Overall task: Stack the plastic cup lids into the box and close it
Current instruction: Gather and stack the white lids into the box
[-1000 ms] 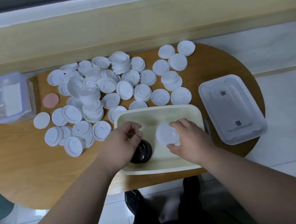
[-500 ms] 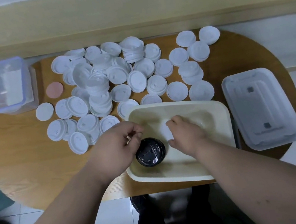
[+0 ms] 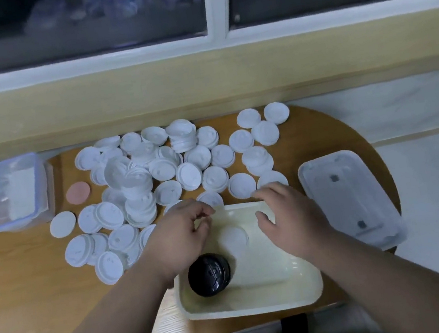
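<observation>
Right hand (image 3: pixel 291 218) spread flat and relaxed, fingers straight, holding nothing. It sits over the far right corner of the cream box (image 3: pixel 253 308), with fingertips at the far rim, next to the nearest loose lids. Left hand (image 3: pixel 177 238) is over the box's far left corner with fingers curled in and thumb close to forefinger (cannot tell whether it pinches anything or grips the rim).

One white lid (image 3: pixel 233 238) lies flat on the box floor between the two hands, just below the right thumb and touching neither hand. A black lid (image 3: pixel 209 275) is also in the box, by the left wrist at the near left wall.

Pile of white lids (image 3: pixel 183 157) is spread over the table (image 3: pixel 32 294) beyond both hands and out past the left hand, some of them stacked. A pink lid (image 3: pixel 78 192) lies far to the left of the left hand. The clear box cover (image 3: pixel 348 195) lies flat just right of the right hand, off the box. A clear tub (image 3: pixel 14 191) sits at the table's far left edge.
</observation>
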